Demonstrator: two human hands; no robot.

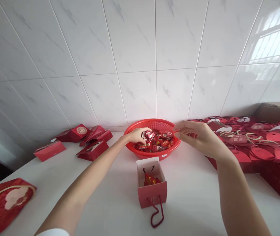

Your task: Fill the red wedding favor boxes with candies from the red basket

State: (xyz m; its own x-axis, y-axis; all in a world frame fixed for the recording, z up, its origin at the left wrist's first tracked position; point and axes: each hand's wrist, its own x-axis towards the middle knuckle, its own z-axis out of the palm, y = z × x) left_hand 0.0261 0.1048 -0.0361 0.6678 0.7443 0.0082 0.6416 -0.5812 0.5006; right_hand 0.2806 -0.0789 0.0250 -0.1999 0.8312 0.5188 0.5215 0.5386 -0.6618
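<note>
My left hand reaches into a red mesh basket full of wrapped candies. Its fingers are closed around shiny red-and-white wrapped candies. Over the basket's right rim hovers my right hand, bent at the wrist. Its thumb and fingers curve toward each other with a small gap, and I see nothing held in them. In front of the basket stands a small red gift box with its top open and white inside. A red-wrapped item lies in it, and a dark red cord handle hangs down its front.
Many red gift boxes with cords crowd the right side. Several folded red boxes lie at the back left. A red bag with a pale cord is at the left edge. White tiled wall rises behind the white table.
</note>
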